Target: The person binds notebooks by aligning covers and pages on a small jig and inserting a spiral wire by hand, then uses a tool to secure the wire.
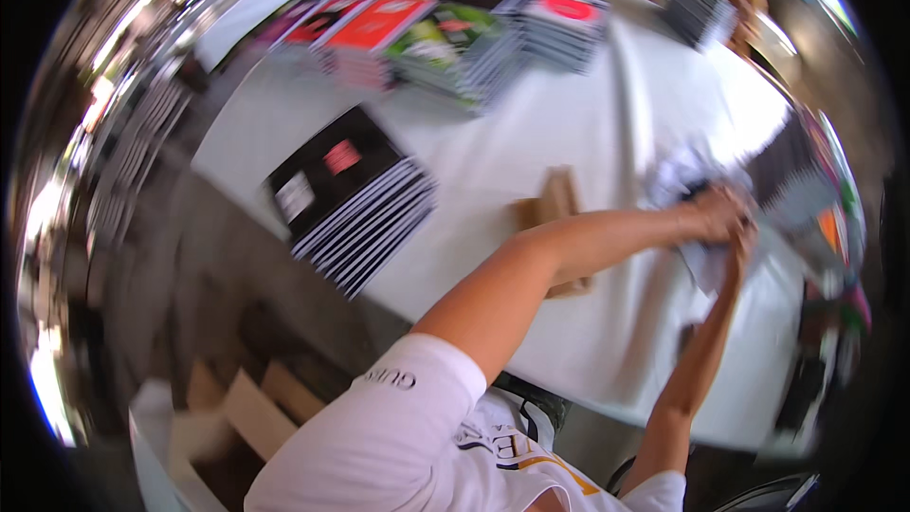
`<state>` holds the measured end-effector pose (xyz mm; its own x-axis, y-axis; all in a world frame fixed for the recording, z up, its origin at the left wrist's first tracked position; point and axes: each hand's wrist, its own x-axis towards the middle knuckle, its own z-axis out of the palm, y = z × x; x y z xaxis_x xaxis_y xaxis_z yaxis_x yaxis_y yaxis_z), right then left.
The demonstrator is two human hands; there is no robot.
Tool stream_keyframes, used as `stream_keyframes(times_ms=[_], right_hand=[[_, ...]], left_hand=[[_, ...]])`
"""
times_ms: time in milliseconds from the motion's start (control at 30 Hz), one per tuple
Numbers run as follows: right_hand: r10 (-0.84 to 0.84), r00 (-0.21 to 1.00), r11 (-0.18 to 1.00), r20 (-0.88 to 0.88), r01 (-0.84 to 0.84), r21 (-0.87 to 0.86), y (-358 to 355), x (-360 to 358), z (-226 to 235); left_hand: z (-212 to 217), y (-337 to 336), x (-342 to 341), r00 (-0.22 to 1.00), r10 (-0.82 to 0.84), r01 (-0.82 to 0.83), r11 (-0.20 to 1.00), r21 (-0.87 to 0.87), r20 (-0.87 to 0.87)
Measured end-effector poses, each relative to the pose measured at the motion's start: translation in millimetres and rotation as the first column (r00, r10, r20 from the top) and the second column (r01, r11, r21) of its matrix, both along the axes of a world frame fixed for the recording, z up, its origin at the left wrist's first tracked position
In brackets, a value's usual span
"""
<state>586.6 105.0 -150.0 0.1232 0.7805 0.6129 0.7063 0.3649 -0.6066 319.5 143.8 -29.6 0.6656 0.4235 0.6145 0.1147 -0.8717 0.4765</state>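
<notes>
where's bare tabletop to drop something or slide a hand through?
Free: white table between the black booklet stack, the far row of colourful stacks and the brown cardboard piece; also the near edge below the forearms. Crowded: right side, where both hands meet over white crumpled wrapping.

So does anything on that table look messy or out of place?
Mostly tidy: the magazine stacks sit in rows. The odd spot is a crumpled white bundle where the left hand and right hand meet. The black stack also overhangs the table edge, fanned and askew.
</notes>
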Motion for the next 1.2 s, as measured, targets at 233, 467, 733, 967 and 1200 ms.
stream_keyframes(times_ms=[233,467,733,967,1200], right_hand=[[-0.389,0.774,0.886,0.500,0.463,-0.026,-10,-204,121],[0.350,0.636,0.908,0.688,-0.411,-0.082,-124,-457,178],[0.560,0.240,0.739,0.793,-0.577,-0.348,-146,-531,63],[0.593,0.268,0.703,0.759,-0.632,-0.326,-134,-516,48],[0.573,0.294,0.784,0.765,-0.468,-0.408,-128,-556,120]], left_hand=[[12,-155,-332,0.873,0.488,-0.409,0.722,0.558,0.007],[-71,-238,-512,0.351,0.743,-0.442,0.668,0.598,-0.570],[-91,-228,-563,0.457,0.751,-0.406,0.653,0.639,-0.477],[-92,-221,-647,0.422,0.783,-0.339,0.603,0.722,-0.456],[-75,-240,-647,0.382,0.765,-0.541,0.640,0.546,-0.519]])
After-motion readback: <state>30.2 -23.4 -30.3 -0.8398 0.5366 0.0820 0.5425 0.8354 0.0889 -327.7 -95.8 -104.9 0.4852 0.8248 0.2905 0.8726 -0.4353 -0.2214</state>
